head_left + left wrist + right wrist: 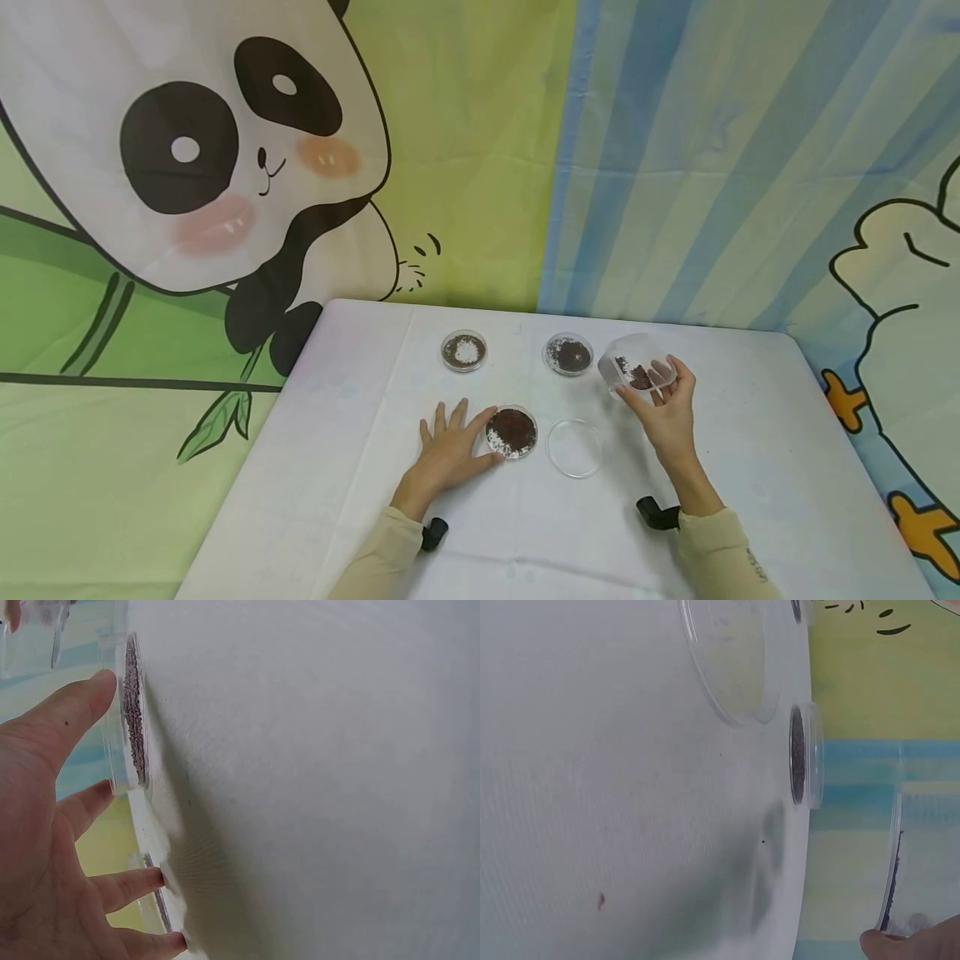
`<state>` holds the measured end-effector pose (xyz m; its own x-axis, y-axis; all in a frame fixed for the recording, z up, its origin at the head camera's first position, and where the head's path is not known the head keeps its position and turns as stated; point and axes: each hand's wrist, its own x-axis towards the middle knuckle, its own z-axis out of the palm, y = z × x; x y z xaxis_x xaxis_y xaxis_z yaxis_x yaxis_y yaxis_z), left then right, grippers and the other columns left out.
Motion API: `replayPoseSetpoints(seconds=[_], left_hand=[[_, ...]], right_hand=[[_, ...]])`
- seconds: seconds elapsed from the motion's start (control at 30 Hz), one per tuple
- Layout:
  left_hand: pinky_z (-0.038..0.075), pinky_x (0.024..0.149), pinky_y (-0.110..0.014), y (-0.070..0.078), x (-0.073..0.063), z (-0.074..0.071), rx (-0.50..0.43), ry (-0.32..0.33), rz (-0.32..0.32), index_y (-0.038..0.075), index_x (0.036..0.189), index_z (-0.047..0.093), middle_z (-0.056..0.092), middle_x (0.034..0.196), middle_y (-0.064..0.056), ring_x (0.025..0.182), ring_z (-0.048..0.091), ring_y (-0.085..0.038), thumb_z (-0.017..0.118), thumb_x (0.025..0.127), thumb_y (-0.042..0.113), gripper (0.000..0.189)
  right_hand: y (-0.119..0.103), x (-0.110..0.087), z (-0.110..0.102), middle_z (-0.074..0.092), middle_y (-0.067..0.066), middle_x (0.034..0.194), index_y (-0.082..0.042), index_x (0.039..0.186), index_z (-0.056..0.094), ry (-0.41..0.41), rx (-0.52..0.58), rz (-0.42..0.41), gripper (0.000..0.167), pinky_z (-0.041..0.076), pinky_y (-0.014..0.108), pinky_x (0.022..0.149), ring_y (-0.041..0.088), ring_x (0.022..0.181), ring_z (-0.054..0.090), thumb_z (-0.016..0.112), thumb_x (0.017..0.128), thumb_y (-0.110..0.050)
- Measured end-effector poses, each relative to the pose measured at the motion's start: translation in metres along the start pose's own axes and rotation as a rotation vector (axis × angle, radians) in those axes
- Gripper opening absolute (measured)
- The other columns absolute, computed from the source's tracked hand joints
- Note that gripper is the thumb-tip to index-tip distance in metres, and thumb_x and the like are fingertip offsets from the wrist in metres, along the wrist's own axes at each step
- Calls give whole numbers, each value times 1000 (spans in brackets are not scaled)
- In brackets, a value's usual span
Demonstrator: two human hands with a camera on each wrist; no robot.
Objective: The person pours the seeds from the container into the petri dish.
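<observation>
My left hand (444,454) holds a clear petri dish (513,431) by its sides between thumb and forefinger, the other fingers spread on the cloth. Dark brown grains fill most of this dish, with white ones along the near side. In the left wrist view the thumb (94,694) lies against the rim of the dish (135,712). My right hand (670,425) grips a clear plastic box (611,367) above the table, tilted. Some brown and white grains lie inside it. The right wrist view shows only fingertips (919,945) at the box's edge.
An upturned or flat clear lid (574,448) lies right of the held dish. Behind stand two more petri dishes: one with a white patch amid brown grains (464,351), one mostly dark (568,355). A white cloth (360,433) covers the table, with a printed curtain behind.
</observation>
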<state>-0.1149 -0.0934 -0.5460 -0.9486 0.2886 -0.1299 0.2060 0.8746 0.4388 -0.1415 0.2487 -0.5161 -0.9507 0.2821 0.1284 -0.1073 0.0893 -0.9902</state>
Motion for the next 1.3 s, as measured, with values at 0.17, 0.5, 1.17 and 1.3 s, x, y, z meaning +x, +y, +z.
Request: replayPoseSetpoints(seconds=[0.17, 0.5, 1.17, 1.3], left_hand=[[9, 105, -79, 1, -1, -2, -8, 6, -1, 36, 153, 40, 27, 160, -21, 143, 10, -57, 67, 85, 63, 78], [9, 105, -79, 1, 0, -1, 2, 5, 4, 38, 153, 39, 27, 160, -21, 143, 10, -57, 66, 86, 65, 78], [10, 105, -79, 1, 0, -2, 8, -2, -1, 37, 153, 40, 27, 159, -21, 143, 11, -57, 67, 86, 64, 77], [10, 105, -79, 1, 0, -1, 7, -2, 1, 37, 153, 39, 27, 160, -21, 143, 10, -57, 67, 86, 64, 78]], right_hand=[[4, 10, -12, 29, 20, 152, -11, 154, 13, 106, -19, 34, 101, 23, 41, 118, 37, 141, 33, 83, 82, -3], [18, 26, -39, 27, 12, 154, -24, 154, 9, 207, -103, 159, 101, 41, 30, 102, 30, 136, 33, 83, 84, -23], [34, 33, -63, 21, 14, 159, -20, 154, 1, 279, -175, 320, 108, 37, 42, 104, 33, 135, 36, 82, 84, -31], [36, 34, -64, 19, 15, 160, -21, 154, 0, 278, -177, 333, 108, 37, 41, 104, 34, 135, 37, 82, 85, -31]])
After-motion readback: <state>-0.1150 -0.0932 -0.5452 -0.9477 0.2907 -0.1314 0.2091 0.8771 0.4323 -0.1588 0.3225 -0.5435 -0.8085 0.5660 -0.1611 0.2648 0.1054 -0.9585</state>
